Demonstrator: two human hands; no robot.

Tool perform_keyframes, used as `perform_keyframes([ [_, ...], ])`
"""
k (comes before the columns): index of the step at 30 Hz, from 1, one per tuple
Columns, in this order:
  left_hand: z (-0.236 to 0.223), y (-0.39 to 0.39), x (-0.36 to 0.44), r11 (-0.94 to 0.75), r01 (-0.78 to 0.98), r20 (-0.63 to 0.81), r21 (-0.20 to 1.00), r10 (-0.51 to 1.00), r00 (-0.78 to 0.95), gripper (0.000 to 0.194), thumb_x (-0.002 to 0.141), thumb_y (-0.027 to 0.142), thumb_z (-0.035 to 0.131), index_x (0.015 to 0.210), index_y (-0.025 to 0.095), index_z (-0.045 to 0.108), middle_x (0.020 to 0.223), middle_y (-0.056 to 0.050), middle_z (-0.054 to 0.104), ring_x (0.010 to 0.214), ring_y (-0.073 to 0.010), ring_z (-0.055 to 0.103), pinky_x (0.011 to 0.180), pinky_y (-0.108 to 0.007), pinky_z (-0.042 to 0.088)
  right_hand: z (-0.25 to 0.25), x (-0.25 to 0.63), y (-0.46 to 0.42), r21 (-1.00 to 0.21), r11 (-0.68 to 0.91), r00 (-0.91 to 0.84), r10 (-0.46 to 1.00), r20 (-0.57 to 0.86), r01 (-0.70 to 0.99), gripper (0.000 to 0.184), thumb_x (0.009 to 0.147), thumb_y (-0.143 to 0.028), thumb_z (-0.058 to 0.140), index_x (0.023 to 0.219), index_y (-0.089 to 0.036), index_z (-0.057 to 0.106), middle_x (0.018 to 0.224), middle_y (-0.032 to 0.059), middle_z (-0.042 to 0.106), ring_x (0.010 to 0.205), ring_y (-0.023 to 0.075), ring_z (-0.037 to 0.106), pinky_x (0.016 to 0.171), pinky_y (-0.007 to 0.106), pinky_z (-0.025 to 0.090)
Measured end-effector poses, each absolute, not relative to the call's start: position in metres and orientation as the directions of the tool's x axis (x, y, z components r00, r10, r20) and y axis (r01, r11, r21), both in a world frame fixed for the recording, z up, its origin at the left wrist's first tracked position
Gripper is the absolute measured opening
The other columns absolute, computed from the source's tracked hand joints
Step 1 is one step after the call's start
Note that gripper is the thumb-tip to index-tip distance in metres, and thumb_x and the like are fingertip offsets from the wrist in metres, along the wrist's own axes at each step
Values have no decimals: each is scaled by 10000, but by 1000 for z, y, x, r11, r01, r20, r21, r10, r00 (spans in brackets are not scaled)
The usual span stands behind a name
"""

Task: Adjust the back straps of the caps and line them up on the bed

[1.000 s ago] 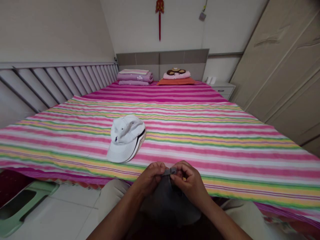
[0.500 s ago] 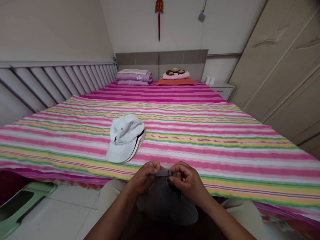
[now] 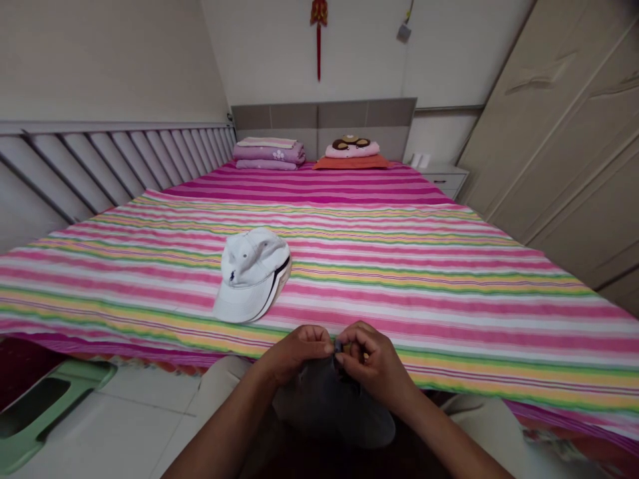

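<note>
Over my lap, at the bed's near edge, hangs a dark grey cap point(image 3: 334, 409) with its brim toward the lower right. My left hand point(image 3: 299, 351) is closed on the cap's back strap, thumb and fingers pinched beside the buckle. Opposite it, my right hand point(image 3: 370, 356) pinches the strap's other side, and the fingertips of both hands nearly meet. The fingers hide most of the strap and buckle. Farther up on the bed lies a stack of caps with a white cap point(image 3: 252, 266) on top; darker and beige brims show beneath it.
A striped sheet point(image 3: 399, 266) covers the bed. Folded purple bedding point(image 3: 269, 154) and a pink pillow point(image 3: 352, 152) on an orange one lie by the headboard point(image 3: 367, 116). A green plastic stool point(image 3: 60, 406) stands at lower left. Right of the bed are a nightstand point(image 3: 444, 178) and wardrobe point(image 3: 559, 146).
My left hand has slid right along the strap, up to the buckle, covering the length of strap that showed before. My right hand stays almost in place.
</note>
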State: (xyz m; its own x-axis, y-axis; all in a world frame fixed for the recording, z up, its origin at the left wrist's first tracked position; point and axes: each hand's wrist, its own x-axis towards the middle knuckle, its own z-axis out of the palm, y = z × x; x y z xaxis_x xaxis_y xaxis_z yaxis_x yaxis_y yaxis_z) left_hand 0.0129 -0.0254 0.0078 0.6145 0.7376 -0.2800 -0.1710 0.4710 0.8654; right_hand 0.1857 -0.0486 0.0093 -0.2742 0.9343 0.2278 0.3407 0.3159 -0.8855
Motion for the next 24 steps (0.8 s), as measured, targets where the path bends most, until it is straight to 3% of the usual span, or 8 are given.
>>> perform_keyframes([
  [6,8,-27,17,449,-282,-206,848,769,605,231,587,252,711,715,144,552,529,46,526,390,-42,429,402,-167,272,9,187,-50,-907,294,-259,941,219,301,104,678,-177,594,776,-192,565,632,-34,437,485,90,401,446,214,323],
  [11,7,-28,13,387,-178,-216,905,777,591,217,579,231,713,638,136,528,492,56,490,360,-20,360,379,-165,222,7,186,-51,-919,282,-274,939,206,276,108,685,-168,583,788,-191,565,661,-31,439,482,80,392,452,215,316],
  [16,5,-29,13,394,-222,-204,892,788,582,234,572,254,714,608,135,516,510,46,485,388,-31,379,378,-166,226,11,185,-52,-929,253,-318,934,163,268,173,680,-208,612,848,-201,569,584,-54,413,472,92,379,444,214,308],
  [24,2,-28,16,404,-252,-209,879,802,559,240,488,213,733,551,132,515,449,54,451,369,-31,344,375,-172,201,12,185,-56,-882,319,-316,925,211,346,77,714,-227,598,779,-187,594,645,-16,461,542,117,425,496,236,335],
])
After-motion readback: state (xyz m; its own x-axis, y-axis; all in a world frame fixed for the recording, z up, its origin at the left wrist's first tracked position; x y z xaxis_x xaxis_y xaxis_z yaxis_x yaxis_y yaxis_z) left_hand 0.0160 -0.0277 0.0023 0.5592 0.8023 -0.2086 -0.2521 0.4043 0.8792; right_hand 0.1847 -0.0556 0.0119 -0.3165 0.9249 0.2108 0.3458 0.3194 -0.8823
